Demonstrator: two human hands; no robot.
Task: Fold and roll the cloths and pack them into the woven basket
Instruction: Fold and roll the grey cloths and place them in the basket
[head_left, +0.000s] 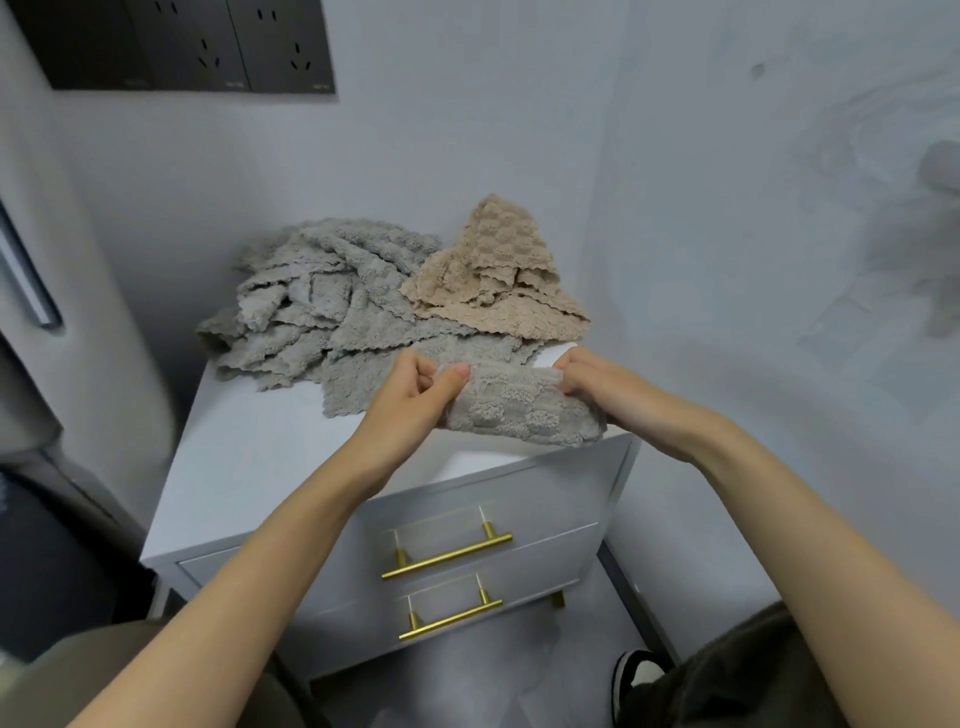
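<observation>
White cabinet top (249, 447) at mid-frame is carrying loose cloths (332, 301), while left hand (415, 389) and right hand (587, 382) are pinching the grey roll (519, 410) at its ends, which apparently wants even tension; no basket is showing.

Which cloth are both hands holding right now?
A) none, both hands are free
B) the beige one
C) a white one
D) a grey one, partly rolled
D: the left hand and right hand grip the two ends of a grey cloth rolled up at the cabinet's front edge, while the beige cloth lies untouched behind.
</observation>
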